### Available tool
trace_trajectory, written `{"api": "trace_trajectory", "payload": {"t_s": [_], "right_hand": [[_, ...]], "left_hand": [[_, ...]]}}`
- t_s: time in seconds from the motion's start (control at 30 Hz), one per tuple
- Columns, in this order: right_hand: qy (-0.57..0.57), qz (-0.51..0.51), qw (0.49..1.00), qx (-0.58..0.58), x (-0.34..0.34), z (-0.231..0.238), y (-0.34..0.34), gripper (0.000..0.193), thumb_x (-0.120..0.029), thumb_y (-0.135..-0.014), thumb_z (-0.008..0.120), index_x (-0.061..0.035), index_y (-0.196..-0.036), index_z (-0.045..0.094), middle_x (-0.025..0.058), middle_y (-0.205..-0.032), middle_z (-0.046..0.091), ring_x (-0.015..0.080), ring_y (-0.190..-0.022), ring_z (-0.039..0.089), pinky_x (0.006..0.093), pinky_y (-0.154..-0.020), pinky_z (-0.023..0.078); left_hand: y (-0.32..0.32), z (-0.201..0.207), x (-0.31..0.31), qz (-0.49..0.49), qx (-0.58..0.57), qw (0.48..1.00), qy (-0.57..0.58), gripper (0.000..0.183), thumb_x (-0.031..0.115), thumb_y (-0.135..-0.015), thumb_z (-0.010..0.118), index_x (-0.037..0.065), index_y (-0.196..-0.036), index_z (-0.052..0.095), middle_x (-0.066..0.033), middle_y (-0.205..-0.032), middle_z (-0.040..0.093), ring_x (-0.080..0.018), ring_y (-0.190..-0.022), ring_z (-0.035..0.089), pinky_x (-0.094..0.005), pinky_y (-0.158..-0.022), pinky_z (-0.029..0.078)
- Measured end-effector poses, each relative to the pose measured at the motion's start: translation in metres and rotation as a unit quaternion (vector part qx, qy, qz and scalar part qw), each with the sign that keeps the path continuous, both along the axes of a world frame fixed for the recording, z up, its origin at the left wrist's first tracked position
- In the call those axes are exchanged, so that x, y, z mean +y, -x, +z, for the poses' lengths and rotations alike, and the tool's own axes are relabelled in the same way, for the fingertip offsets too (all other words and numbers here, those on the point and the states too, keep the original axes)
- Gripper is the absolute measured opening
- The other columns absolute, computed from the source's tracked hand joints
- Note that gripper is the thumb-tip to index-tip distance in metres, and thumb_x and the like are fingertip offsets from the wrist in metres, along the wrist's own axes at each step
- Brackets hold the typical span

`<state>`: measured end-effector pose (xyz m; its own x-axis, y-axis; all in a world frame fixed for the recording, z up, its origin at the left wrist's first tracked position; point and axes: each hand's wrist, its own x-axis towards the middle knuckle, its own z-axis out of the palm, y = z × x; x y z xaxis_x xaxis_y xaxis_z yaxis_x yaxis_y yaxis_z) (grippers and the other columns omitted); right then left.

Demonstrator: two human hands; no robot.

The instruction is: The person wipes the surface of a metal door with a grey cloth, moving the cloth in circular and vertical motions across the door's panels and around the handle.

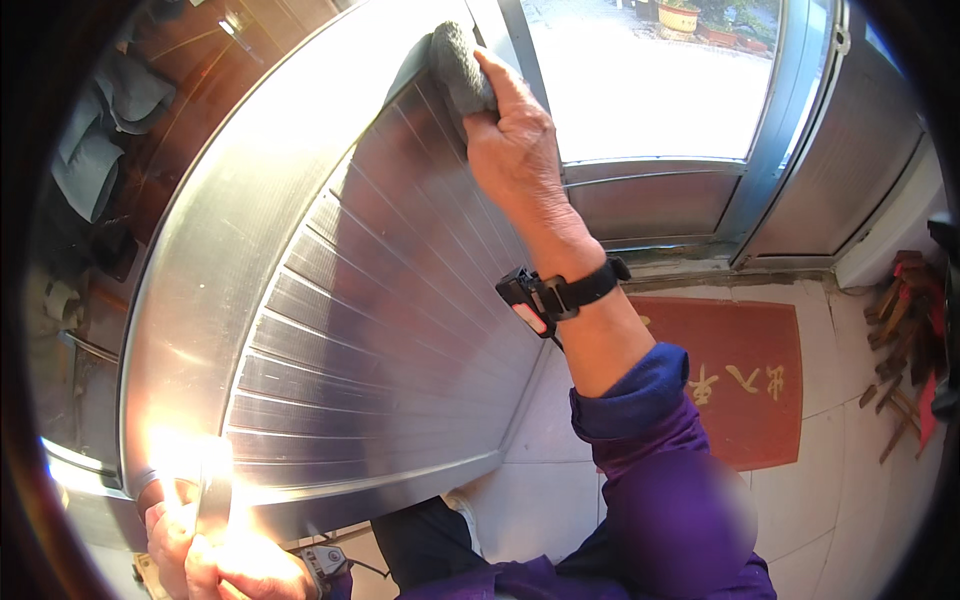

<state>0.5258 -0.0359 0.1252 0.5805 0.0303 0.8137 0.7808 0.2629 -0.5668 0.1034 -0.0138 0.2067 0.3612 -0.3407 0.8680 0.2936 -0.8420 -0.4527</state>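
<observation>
Large silver metal door with a ribbed panel [400, 330]: it spreads below and to the left of the right fingers. Judged by its broad metal frame, it should be stiff and fairly heavy, its smooth face slippery to bare skin; the frame's edge offers the surest hold.

Right hand [515, 140]: the arm reaches up and forward, sleeve rolled, a black strap with a small device [580, 292] around the wrist. The fingers are closed about a pad, thumb on its near side.

Left hand [220, 565]: low, at the door's near left corner, fingers bent beside a pale upright piece. Glare hides the contact, so whether they grip it cannot be told.

Dark grey, rounded, fuzzy cloth pad [462, 68]: within the right fingertips, against the door's far upper corner. It is probably light, soft and compressible, best held across its back, with the fingertips clear of the metal.
</observation>
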Motion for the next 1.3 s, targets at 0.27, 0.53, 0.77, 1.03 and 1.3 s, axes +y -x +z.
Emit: {"api": "trace_trajectory", "payload": {"t_s": [0.27, 0.53, 0.77, 1.03, 1.3], "right_hand": [[0.056, 0.023, 0.99, 0.126, -0.001, 0.012, 0.007, 0.054, 0.006, -0.081, 0.061, -0.0041, -0.133, 0.063, 0.0214, -0.128, 0.067, 0.0409, -0.118, 0.063, 0.045, -0.103, 0.05], [-0.005, 0.044, 0.993, -0.107, -0.032, 0.007, 0.184, 0.046, 0.003, -0.073, 0.061, 0.0003, -0.118, 0.069, 0.0224, -0.131, 0.064, 0.0413, -0.126, 0.059, 0.0484, -0.106, 0.047], [0.022, 0.016, 0.979, -0.201, -0.025, -0.006, 0.197, 0.029, -0.012, -0.084, 0.066, -0.0111, -0.112, 0.074, 0.0166, -0.136, 0.064, 0.0362, -0.131, 0.059, 0.0441, -0.107, 0.046], [0.006, 0.049, 0.986, 0.161, -0.02, 0.03, 0.113, 0.054, 0.013, -0.08, 0.061, -0.0029, -0.131, 0.067, 0.0184, -0.125, 0.069, 0.0355, -0.118, 0.066, 0.0387, -0.102, 0.053], [-0.007, 0.001, 0.972, -0.236, -0.029, 0.064, 0.181, 0.057, 0.005, -0.067, 0.061, -0.0046, -0.123, 0.069, 0.0199, -0.135, 0.06, 0.0422, -0.128, 0.057, 0.0529, -0.11, 0.045]], "left_hand": [[-0.001, 0.006, -0.01, 0.029, 0.094, 0.995, 0.03, 0.026, 0.008, -0.101, 0.045, -0.007, -0.117, 0.059, -0.0256, -0.122, 0.061, -0.0403, -0.111, 0.062, -0.058, -0.103, 0.05], [-0.008, 0.014, -0.022, 0.019, 0.11, 0.992, 0.061, 0.026, 0.012, -0.093, 0.05, -0.006, -0.107, 0.063, -0.0232, -0.116, 0.063, -0.0382, -0.108, 0.061, -0.0549, -0.101, 0.049], [-0.015, 0.023, -0.026, -0.002, 0.122, 0.99, 0.068, 0.021, 0.001, -0.085, 0.055, -0.003, -0.103, 0.065, -0.0216, -0.118, 0.064, -0.0373, -0.105, 0.063, -0.0528, -0.1, 0.05], [-0.02, 0.026, -0.028, -0.037, 0.099, 0.988, 0.114, 0.016, 0.015, -0.086, 0.066, 0.004, -0.096, 0.07, -0.0141, -0.108, 0.065, -0.0293, -0.094, 0.063, -0.0452, -0.092, 0.047], [-0.019, 0.028, -0.032, -0.054, 0.108, 0.984, 0.127, 0.017, 0.017, -0.088, 0.068, 0.005, -0.101, 0.07, -0.0142, -0.111, 0.065, -0.0289, -0.096, 0.062, -0.0451, -0.091, 0.046]]}}
